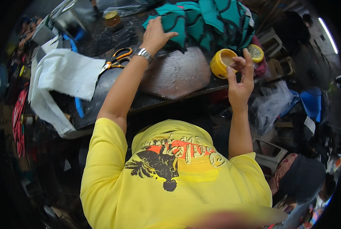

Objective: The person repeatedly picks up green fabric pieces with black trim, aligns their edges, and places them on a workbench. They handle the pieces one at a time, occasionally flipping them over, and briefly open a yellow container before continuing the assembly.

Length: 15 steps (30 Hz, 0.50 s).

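Observation:
At the far side of the dark table lie several overlapping teal cut pieces (195, 23) with black edges. My left hand (155, 36), with a metal watch on its wrist, reaches over the left end of these pieces. Its thumb is spread from the fingers, and the fingertips are at a piece's edge. Raised beside a yellow tub (217, 65) is my right hand (242, 82), its thumb and index finger apart and the other fingers bent over the tub's mouth. I see nothing held in it. Pale liquid shows inside the tub. A worn grey-brown slab (180, 74) lies between my arms.
Orange-and-black scissors (119, 60) lie left of my left forearm, touching white cloth (69, 72) that hangs over the table edge. A small jar (111, 18) stands farther back. Beyond the tub is a yellow round lid (255, 53). Clear plastic (271, 105) lies at right.

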Each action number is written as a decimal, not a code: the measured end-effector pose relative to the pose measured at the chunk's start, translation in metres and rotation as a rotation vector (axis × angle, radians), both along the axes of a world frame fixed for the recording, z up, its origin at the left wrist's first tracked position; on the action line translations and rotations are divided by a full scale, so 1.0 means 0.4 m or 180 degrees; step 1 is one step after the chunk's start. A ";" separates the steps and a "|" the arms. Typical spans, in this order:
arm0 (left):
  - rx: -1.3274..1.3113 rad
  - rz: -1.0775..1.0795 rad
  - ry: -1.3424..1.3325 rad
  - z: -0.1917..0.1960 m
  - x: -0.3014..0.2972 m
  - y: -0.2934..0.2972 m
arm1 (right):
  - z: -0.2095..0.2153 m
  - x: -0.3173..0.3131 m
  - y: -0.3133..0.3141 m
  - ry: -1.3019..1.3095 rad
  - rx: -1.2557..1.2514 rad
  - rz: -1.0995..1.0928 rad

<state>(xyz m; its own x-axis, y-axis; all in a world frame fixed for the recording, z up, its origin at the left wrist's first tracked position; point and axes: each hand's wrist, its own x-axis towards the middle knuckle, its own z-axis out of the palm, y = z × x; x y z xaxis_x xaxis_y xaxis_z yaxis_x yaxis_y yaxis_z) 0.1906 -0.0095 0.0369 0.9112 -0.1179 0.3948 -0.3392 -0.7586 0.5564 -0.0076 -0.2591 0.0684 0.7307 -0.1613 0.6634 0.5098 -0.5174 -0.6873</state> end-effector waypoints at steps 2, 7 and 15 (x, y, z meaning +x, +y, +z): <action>-0.0230 0.0026 0.0038 -0.031 -0.005 0.004 | -0.003 0.018 -0.072 0.0114 0.0037 -0.0428; -0.0454 0.0002 0.0357 -0.048 -0.035 0.039 | -0.062 0.069 -0.208 0.1150 0.0140 -0.0251; -0.0895 -0.0586 -0.0009 -0.035 -0.193 0.024 | -0.194 0.109 -0.166 0.0854 0.0386 0.0197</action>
<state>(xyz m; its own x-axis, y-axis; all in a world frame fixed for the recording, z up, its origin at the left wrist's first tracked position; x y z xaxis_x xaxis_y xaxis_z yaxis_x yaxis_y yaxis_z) 0.1135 0.0001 0.0229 0.8837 -0.1664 0.4376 -0.4579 -0.5013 0.7342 0.0361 -0.3255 -0.0091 0.8882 -0.1773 0.4238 0.3295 -0.3970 -0.8566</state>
